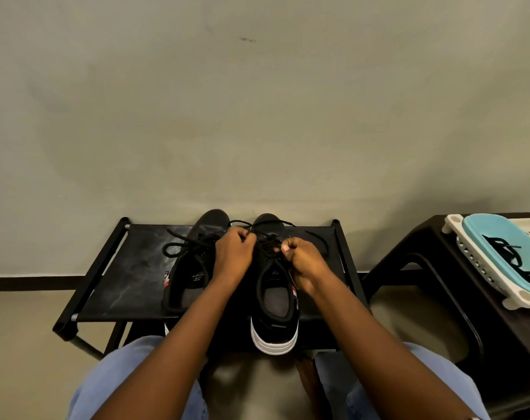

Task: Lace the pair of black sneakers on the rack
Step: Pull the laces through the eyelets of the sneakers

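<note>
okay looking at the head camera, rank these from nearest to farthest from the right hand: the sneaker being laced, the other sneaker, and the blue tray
1. Sneaker being laced: directly under the right hand, which grips its lace.
2. Other sneaker: beside it, to the left on the rack.
3. Blue tray: far right, on the dark stool.

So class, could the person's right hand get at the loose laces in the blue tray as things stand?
Probably not at once: the right hand is gripping the lace of the right sneaker. The blue tray lies uncovered on that side, so once freed, the way looks open.
</note>
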